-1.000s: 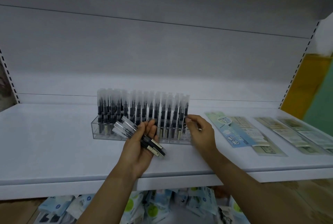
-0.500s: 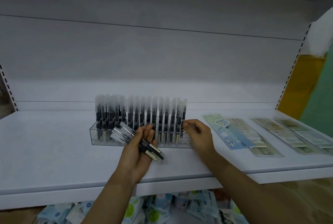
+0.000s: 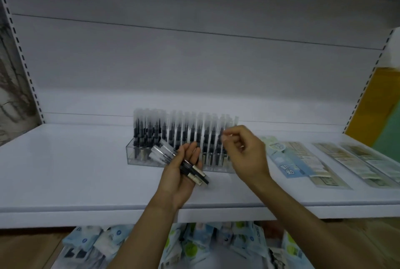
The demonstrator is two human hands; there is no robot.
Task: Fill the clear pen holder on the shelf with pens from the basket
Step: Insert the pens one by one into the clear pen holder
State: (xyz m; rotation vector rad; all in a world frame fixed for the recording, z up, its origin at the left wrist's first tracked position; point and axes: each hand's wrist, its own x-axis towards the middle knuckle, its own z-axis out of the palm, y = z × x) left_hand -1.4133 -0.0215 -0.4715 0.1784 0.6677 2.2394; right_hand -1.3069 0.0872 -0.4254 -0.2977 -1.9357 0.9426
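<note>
**Location.** The clear rectangular acrylic pen holder [image 3: 140, 157] stands toward the back of the white metal shelf [image 3: 65, 171]. Upright black pens with frosted caps [image 3: 173, 132] fill it almost end to end. The basket is not in view.

**Hands.** The left hand [image 3: 180, 173] lies palm up in front of the holder. Its fingers close around a loose bundle of black, clear-capped pens [image 3: 173, 157], with the caps pointing up and to the left. The right hand [image 3: 244, 152] hovers at the holder's right end. Its fingers are curled, and thumb and forefinger are drawn together at cap height. Motion blur prevents saying whether a pen is pinched there.

**Handling (judgement).** The pens look light and stiff, with smooth plastic barrels likely to slide against one another in the bundle. Each is best taken singly at mid-barrel between thumb and forefinger and lowered straight down. A pull on the cap could separate it from the barrel. The holder itself appears light, and a nudge may shift it. The rows are crowded, so neighbouring pens may tip.

**Change.** Half a second earlier the right hand sat lower, its fingertips down beside the holder's right end. It has since risen to the cap tops. The left hand's bundle shows no change in grip.

**Other.** Flat printed packets [image 3: 292, 158] lie on the shelf to the right.
</note>
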